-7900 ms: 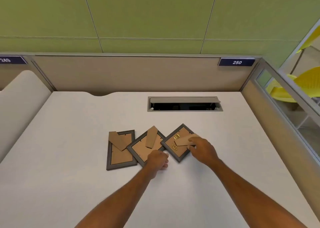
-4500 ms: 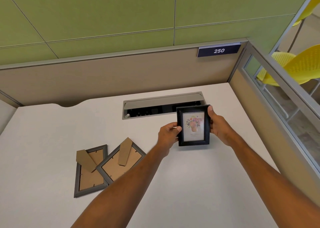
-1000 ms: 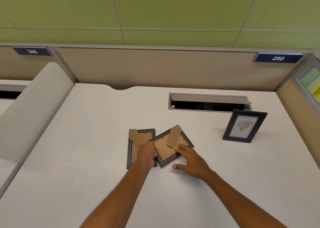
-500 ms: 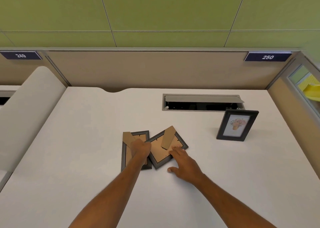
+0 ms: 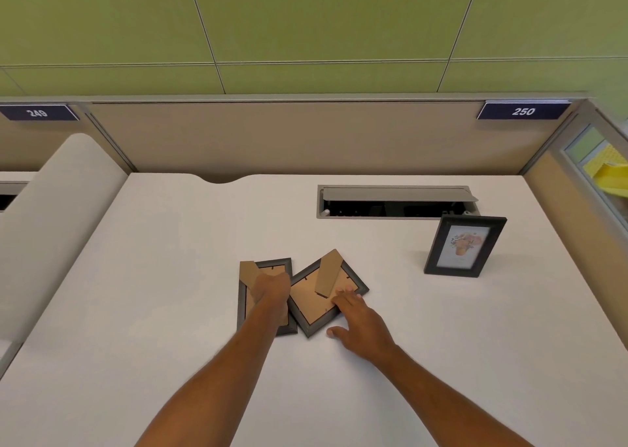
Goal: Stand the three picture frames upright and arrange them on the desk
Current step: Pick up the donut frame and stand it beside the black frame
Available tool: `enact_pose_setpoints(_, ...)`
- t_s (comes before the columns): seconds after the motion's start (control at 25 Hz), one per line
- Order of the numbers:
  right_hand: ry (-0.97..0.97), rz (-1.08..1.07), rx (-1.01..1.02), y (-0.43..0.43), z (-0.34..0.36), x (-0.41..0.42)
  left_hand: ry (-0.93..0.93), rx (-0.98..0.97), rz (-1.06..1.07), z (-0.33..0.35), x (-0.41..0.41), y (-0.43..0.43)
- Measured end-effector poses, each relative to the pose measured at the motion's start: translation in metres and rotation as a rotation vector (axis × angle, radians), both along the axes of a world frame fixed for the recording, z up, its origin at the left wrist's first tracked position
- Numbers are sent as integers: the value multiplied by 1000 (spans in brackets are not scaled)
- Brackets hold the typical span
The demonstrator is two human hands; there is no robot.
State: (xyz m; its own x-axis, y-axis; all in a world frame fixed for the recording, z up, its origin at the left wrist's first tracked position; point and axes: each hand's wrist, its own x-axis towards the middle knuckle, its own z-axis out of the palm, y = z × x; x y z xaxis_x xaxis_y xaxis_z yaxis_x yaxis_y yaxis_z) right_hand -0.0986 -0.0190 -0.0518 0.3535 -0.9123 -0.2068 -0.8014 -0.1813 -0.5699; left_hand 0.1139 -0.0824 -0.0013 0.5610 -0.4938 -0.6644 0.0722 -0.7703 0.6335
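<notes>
Two dark picture frames lie face down mid-desk, their brown cardboard backs and stands up. The left frame (image 5: 245,305) is partly covered by my left hand (image 5: 272,288), whose fingers curl over it at the edge of the tilted middle frame (image 5: 311,305). My right hand (image 5: 362,321) rests spread, fingertips on the middle frame's lower right edge, thumb on the desk. A third black frame (image 5: 464,248) with a flower picture stands upright at the right.
The white desk (image 5: 153,293) is bounded by beige partition panels at the back and right. An open grey cable hatch (image 5: 396,202) sits at the back, just behind the standing frame. A curved divider (image 5: 51,229) rises on the left.
Since 4.5 s ago the flower frame was set upright at the right and both hands returned to the flat frames. In the last second my right fingertips slid onto the middle frame.
</notes>
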Motion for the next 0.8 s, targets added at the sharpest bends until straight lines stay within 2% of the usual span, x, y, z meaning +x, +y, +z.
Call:
enact_pose_setpoints(0.16, -33, -31, 29, -3, 2, -5, 169, -37, 194, -1, 7, -2)
enact_pose_setpoints(0.52, -67, -49, -12, -6, 11, -13, 176, -21, 67, -1, 20, 2)
enact_pose_setpoints(0.8, -74, -59, -231, -11, 30, -21, 187, -185, -79, 27, 9, -6)
